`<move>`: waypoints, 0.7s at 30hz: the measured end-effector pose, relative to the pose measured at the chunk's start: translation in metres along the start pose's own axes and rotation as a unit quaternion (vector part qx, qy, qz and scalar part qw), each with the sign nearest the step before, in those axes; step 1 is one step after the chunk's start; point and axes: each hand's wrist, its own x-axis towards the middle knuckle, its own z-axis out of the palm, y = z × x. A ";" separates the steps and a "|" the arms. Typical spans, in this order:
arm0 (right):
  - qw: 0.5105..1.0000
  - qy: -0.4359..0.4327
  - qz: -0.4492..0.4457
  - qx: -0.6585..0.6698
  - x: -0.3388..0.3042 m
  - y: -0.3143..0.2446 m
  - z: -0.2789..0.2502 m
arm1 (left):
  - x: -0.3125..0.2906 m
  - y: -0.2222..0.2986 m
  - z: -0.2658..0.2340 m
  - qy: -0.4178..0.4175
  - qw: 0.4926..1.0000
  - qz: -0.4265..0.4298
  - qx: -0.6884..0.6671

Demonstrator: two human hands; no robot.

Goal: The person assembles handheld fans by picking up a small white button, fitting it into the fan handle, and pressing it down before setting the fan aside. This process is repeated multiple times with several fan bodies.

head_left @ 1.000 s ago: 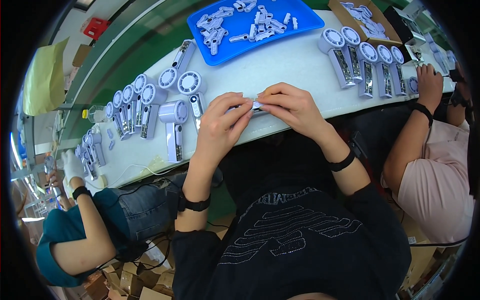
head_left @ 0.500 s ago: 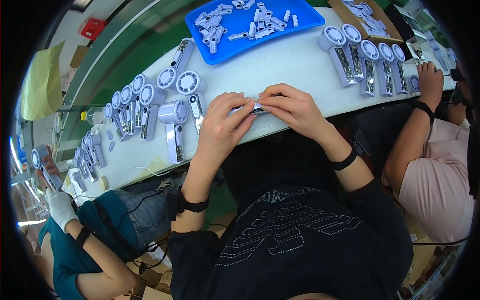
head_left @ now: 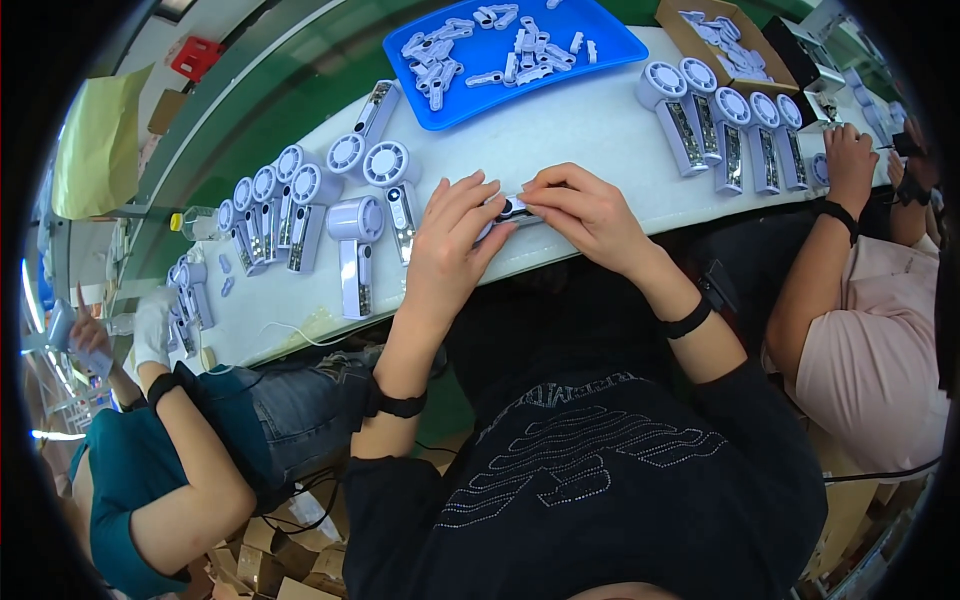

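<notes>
Close to the table's near edge, both hands meet over a small lavender plastic fan-handle part [head_left: 514, 207] with a dark round spot, mostly covered by fingers. My left hand [head_left: 452, 235] grips its left end between thumb and fingertips, the upper fingers slightly raised. With thumb and forefinger pinched together, my right hand [head_left: 588, 215] holds its right end; anything tiny in that pinch is hidden. Just left of my left hand lies a lavender handheld fan [head_left: 400, 215] with a button panel on its handle. Another handheld fan [head_left: 355, 255] lies beside it.
A blue tray [head_left: 440, 118] of loose lavender handle covers sits ahead. More fans with exposed circuit boards line the left [head_left: 305, 215] and right [head_left: 730, 150]. A cardboard box [head_left: 690, 45] holds similar parts. Co-workers sit on both sides, one wearing a white glove [head_left: 153, 325].
My left hand's fingers have lifted and spread slightly, showing more of the held part and its dark spot. The left co-worker's gloved hand moved toward the table. The view shifted a little.
</notes>
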 end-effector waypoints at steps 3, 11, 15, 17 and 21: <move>1.000 0.004 -0.004 -0.013 -0.001 0.000 0.003 | -0.003 0.004 0.000 -0.005 0.999 0.020 0.044; 0.999 0.016 -0.041 -0.025 0.003 0.003 0.003 | 0.000 0.006 -0.001 0.007 0.995 0.037 0.089; 1.000 0.002 -0.021 0.005 0.006 0.000 0.000 | 0.000 0.001 0.002 0.021 1.000 0.011 0.006; 1.000 -0.025 0.015 0.011 0.011 -0.007 -0.004 | 0.004 0.007 0.000 0.024 0.999 -0.031 -0.018; 0.998 -0.055 0.018 -0.007 0.018 -0.011 -0.012 | 0.008 0.004 -0.001 0.020 0.999 -0.031 -0.018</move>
